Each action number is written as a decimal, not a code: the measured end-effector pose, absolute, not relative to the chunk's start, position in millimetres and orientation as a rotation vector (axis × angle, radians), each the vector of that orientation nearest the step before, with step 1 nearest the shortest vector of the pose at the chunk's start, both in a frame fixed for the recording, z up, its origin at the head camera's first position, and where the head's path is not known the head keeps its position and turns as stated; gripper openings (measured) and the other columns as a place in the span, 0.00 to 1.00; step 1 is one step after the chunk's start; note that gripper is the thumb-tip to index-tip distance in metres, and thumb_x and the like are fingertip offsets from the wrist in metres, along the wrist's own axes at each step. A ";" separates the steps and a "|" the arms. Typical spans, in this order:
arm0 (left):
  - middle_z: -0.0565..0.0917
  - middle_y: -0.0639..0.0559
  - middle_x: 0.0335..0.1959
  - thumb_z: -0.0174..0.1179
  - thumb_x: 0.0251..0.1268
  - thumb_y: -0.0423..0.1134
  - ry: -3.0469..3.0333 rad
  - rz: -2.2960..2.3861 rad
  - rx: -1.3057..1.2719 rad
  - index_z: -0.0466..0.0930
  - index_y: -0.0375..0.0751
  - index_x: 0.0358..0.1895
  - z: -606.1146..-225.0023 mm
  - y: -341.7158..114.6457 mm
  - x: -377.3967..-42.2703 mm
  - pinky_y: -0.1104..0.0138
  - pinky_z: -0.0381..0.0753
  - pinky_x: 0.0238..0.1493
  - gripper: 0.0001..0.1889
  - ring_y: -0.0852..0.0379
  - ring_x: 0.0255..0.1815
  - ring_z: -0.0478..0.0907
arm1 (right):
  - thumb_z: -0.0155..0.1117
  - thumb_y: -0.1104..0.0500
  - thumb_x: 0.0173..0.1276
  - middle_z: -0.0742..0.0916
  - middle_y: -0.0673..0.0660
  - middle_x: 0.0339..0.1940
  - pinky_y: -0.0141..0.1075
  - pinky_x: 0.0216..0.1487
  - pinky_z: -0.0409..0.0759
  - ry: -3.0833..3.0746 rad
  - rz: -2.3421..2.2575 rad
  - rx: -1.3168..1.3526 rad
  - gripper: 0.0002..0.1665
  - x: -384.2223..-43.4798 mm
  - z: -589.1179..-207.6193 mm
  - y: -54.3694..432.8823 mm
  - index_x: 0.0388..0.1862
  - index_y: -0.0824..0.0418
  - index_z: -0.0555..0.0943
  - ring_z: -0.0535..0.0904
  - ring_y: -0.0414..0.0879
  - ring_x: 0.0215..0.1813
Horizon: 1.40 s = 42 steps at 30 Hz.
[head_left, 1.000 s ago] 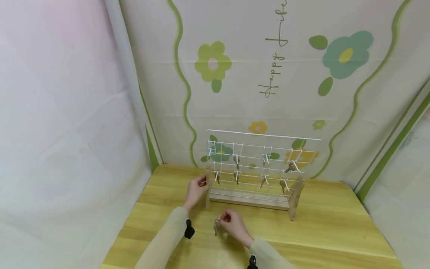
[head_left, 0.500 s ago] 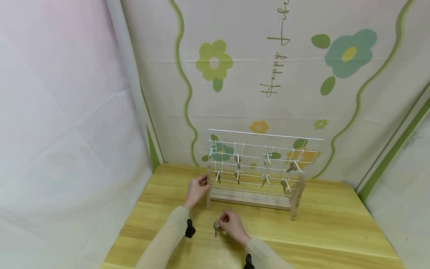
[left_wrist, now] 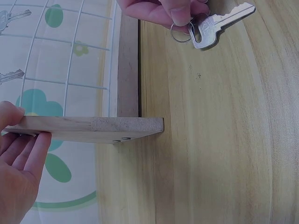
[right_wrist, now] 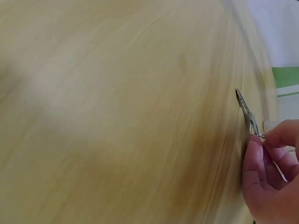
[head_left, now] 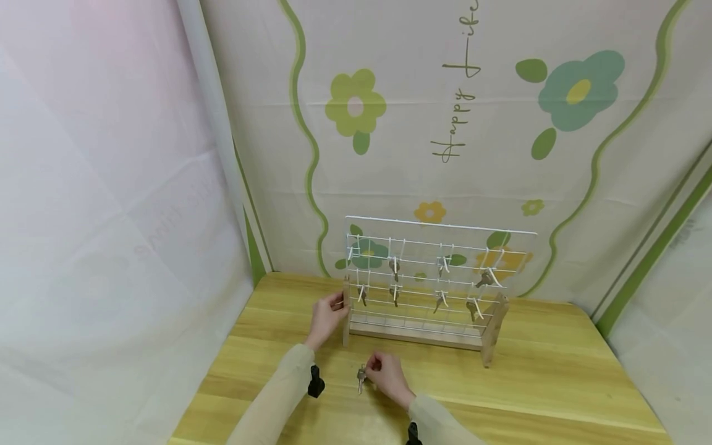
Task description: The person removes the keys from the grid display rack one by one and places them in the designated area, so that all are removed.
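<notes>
In the head view, my left hand (head_left: pixel 327 316) holds the left wooden side post (left_wrist: pixel 126 125) of a white wire rack (head_left: pixel 414 335). The left wrist view shows its thumb on one face of the post and its fingers on the other. In front of the rack, my right hand (head_left: pixel 389 375) pinches a small metal key ring (left_wrist: pixel 173 35) between thumb and fingers. A silver key (left_wrist: pixel 229 17) hangs from that ring just above the tabletop. In the right wrist view, the key (right_wrist: pixel 247 111) appears nearly edge-on.
Several keys hang on the rack's hooks in two rows, among them a key (head_left: pixel 486 277) at upper right. The upper left hook (head_left: pixel 350 252) carries no key. Beneath everything is a wooden table (head_left: pixel 562 371); a flower-printed cloth (head_left: pixel 400 154) hangs behind it.
The head view has shifted slightly. Both hands keep their holds in nearly the same places, and the hanging key's tilt has changed a little.
</notes>
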<state>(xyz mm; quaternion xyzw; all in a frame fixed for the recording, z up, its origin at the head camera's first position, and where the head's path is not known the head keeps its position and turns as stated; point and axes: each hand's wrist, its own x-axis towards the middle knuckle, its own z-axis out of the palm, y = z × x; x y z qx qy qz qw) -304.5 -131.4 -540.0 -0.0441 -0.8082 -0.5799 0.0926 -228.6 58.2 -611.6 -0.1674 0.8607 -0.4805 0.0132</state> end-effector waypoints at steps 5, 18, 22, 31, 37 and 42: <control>0.83 0.29 0.54 0.64 0.62 0.26 -2.383 -1.732 -0.146 0.78 0.25 0.58 -539.0 -130.8 -303.4 0.59 0.89 0.51 0.20 0.37 0.53 0.84 | 0.65 0.71 0.58 0.85 0.55 0.27 0.23 0.25 0.76 2.660 -1.510 -0.510 0.04 -225.9 -609.0 58.6 0.28 0.64 0.80 0.73 0.31 0.27; 0.83 0.28 0.54 0.63 0.62 0.25 -2.377 -1.741 -0.165 0.78 0.25 0.58 -539.7 -131.6 -303.1 0.61 0.89 0.51 0.20 0.36 0.54 0.84 | 0.66 0.70 0.59 0.86 0.56 0.28 0.23 0.27 0.77 2.648 -1.463 -0.564 0.02 -225.3 -603.7 60.9 0.29 0.66 0.81 0.74 0.32 0.28; 0.82 0.28 0.55 0.63 0.62 0.25 -2.365 -1.751 -0.170 0.78 0.24 0.58 -537.3 -131.4 -301.7 0.61 0.89 0.51 0.20 0.35 0.54 0.84 | 0.65 0.69 0.60 0.86 0.56 0.29 0.23 0.28 0.80 2.617 -1.481 -0.523 0.01 -227.5 -601.1 62.9 0.31 0.67 0.81 0.77 0.34 0.29; 0.82 0.28 0.54 0.63 0.62 0.24 -2.371 -1.751 -0.160 0.78 0.24 0.57 -536.7 -128.9 -301.1 0.62 0.89 0.51 0.19 0.35 0.54 0.84 | 0.66 0.65 0.65 0.87 0.55 0.32 0.25 0.31 0.81 2.692 -1.472 -0.559 0.02 -229.1 -575.9 73.7 0.32 0.63 0.82 0.80 0.35 0.31; 0.83 0.28 0.54 0.64 0.61 0.25 -2.364 -1.750 -0.152 0.78 0.24 0.57 -536.1 -129.6 -299.2 0.62 0.89 0.50 0.19 0.35 0.53 0.84 | 0.67 0.66 0.64 0.87 0.55 0.31 0.24 0.31 0.81 2.806 -1.534 -0.573 0.03 -229.4 -545.9 79.3 0.31 0.61 0.82 0.81 0.37 0.30; 0.83 0.29 0.53 0.64 0.61 0.26 -2.375 -1.731 -0.150 0.79 0.25 0.57 -536.1 -131.6 -300.1 0.63 0.89 0.49 0.19 0.37 0.53 0.85 | 0.68 0.65 0.65 0.87 0.54 0.32 0.24 0.33 0.82 2.806 -1.632 -0.525 0.04 -227.9 -513.4 83.0 0.32 0.58 0.82 0.82 0.37 0.31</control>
